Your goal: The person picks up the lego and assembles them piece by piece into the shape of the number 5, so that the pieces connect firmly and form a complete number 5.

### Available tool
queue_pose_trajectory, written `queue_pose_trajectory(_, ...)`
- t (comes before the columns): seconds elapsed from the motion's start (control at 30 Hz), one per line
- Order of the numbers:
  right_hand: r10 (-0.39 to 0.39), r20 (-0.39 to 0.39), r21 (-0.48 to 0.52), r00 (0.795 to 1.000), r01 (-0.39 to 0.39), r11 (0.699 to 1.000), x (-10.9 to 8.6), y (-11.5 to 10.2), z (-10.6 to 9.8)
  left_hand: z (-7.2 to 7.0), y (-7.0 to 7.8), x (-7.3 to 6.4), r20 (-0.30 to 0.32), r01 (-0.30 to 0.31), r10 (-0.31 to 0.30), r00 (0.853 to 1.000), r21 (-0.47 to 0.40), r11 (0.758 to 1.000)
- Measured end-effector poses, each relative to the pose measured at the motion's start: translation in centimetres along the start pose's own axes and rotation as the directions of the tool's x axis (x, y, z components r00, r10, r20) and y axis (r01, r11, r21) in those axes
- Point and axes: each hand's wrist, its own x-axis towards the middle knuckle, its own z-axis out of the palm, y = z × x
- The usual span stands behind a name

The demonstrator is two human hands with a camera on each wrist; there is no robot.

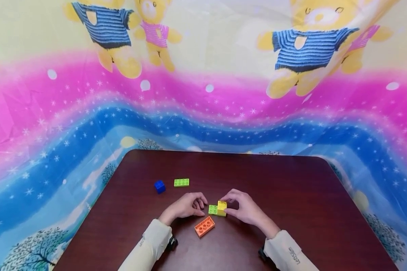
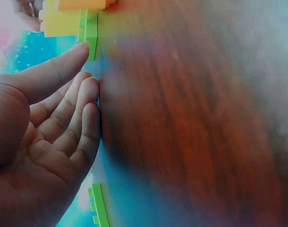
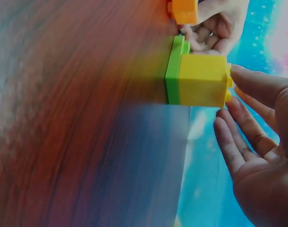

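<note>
A yellow brick point(image 1: 222, 209) stands on one end of a light green brick point(image 1: 212, 209), whose bare studs show to its left. My right hand point(image 1: 247, 208) has its thumb and index finger at the top of the yellow brick, pinching about its studs, with the other fingers point(image 3: 229, 142) held loosely off it. To the left of the green brick, my left hand point(image 1: 188, 205) is loosely curled with nothing in it, thumb tip point(image 2: 82, 48) close to the green brick. An orange brick point(image 1: 204, 226) lies hollow side up, just in front of the two stacked bricks.
Farther back on the left of the dark brown table point(image 1: 278, 180) lie a small blue brick point(image 1: 159, 186) and a flat green brick point(image 1: 181, 183). A printed cloth point(image 1: 207, 124) with bears hangs behind the table and along its sides.
</note>
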Motion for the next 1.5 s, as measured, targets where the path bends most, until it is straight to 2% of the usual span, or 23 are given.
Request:
queue_pose_trajectory(0.33,-0.045,0.009,0.051,0.999,0.044,0.998,-0.4,-1.6,0.0,-0.9,0.1,-0.2,-0.048,0.009,-0.007,0.999,0.025,1.0)
queue_pose_trajectory(0.57,-0.032,-0.057,0.05,0.998,0.035,0.998,-0.2,-0.6,0.2,-0.8,1.4,-2.2,-0.058,0.003,0.0,0.998,0.062,0.998)
queue_pose_trajectory(0.77,0.01,-0.021,0.093,1.0,-0.008,0.996,0.0,0.5,0.3,0.4,2.4,-4.5,-0.089,-0.031,0.041,0.995,0.111,0.993)
queue_pose_trajectory(0.9,0.056,0.022,0.126,0.998,-0.058,0.99,-0.1,1.0,0.6,1.6,2.9,-5.3,-0.103,-0.014,0.032,0.994,0.163,0.987)
queue_pose_trajectory(1.07,0.09,0.024,0.133,0.996,-0.093,0.987,0.0,1.3,0.9,2.8,3.5,-5.5,-0.125,0.017,0.014,0.992,0.246,0.969)
queue_pose_trajectory(1.2,0.11,0.03,0.119,0.994,-0.112,0.986,-0.1,1.5,1.1,3.6,3.7,-5.4,-0.107,0.034,-0.003,0.994,0.29,0.957)
queue_pose_trajectory(1.5,0.135,0.028,0.111,0.99,-0.138,0.984,-0.1,1.3,1.3,3.9,4.1,-5.2,-0.082,0.045,-0.018,0.996,0.336,0.941)
